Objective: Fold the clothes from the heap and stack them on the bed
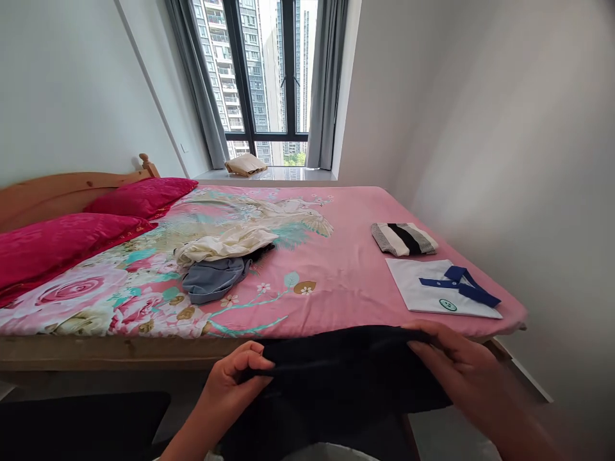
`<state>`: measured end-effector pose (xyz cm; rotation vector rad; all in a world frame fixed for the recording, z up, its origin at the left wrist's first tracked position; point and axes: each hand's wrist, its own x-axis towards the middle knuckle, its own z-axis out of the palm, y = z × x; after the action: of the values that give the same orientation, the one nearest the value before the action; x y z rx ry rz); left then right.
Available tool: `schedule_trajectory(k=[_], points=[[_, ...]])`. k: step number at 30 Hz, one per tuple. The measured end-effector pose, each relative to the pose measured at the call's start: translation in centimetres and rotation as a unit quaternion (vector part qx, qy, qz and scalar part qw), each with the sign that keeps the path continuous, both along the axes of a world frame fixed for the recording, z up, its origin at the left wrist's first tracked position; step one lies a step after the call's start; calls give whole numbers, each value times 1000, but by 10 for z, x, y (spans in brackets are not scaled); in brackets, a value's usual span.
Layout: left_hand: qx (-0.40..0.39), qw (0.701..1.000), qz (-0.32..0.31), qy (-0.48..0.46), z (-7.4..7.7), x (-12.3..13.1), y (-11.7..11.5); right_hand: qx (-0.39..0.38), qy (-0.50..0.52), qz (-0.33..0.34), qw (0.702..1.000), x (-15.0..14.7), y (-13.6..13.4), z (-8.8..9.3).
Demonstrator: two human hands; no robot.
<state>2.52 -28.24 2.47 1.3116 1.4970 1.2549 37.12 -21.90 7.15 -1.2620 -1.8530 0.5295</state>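
Observation:
A black garment [336, 368] is stretched between my two hands at the near edge of the bed. My left hand [235, 384] pinches its left edge with curled fingers. Closed on the cloth's right edge is my right hand [461, 368]. On the pink floral bedsheet [336, 269] lie a folded white polo shirt with a blue collar [444, 289] and, behind it, a folded striped garment [403, 238]. Mid-bed is a loose heap with a cream garment [225, 244] over a grey-blue garment [214, 280].
Two magenta pillows [72, 237] rest against the wooden headboard [62, 189] at the left. A window [269, 70] with grey curtains stands beyond the bed, with a tan cushion [246, 164] on its sill. A white wall runs close along the right.

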Motion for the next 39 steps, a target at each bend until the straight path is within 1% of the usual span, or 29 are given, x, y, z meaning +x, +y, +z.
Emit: schedule_trajectory(k=[3,6,8,10,12,14,16,18,19,21,24,26,29,32,34,37,39], points=[[1,1000,12,-1,-4,1,3,33,-23,31,999,1,5,8],[10,1000,0,-6,-11,1,3,78,-29,41,996,4,5,12],[10,1000,-3,-8,-12,2,1,107,-35,45,993,6,3,16],[-6,1000,-22,1,-8,3,0,138,-40,49,988,7,0,22],[-17,997,-64,41,0,5,0,168,-47,54,983,8,-2,29],[-7,990,-103,94,10,8,3,202,-54,49,977,8,-1,36],[22,986,-122,113,19,12,8,227,-62,32,971,7,1,42],[42,986,-140,84,26,16,14,228,-72,6,971,4,6,48],[41,986,-152,61,28,18,18,221,-81,-7,972,3,10,51],[11,984,-177,14,32,21,26,218,-109,-33,969,1,16,59],[-52,978,-198,-38,35,26,36,227,-169,-57,957,2,25,74],[-66,972,-218,-62,37,29,41,230,-197,-75,950,5,29,85],[-70,966,-239,-74,39,31,48,248,-216,-100,939,10,32,99],[-100,962,-242,-77,40,32,57,273,-224,-80,932,11,39,108],[-123,956,-244,-111,38,32,66,302,-210,-49,929,9,51,110],[-131,949,-209,-197,39,30,86,324,-181,-15,929,4,85,106],[-109,954,-175,-218,49,24,101,323,-171,-9,931,-2,113,100]])
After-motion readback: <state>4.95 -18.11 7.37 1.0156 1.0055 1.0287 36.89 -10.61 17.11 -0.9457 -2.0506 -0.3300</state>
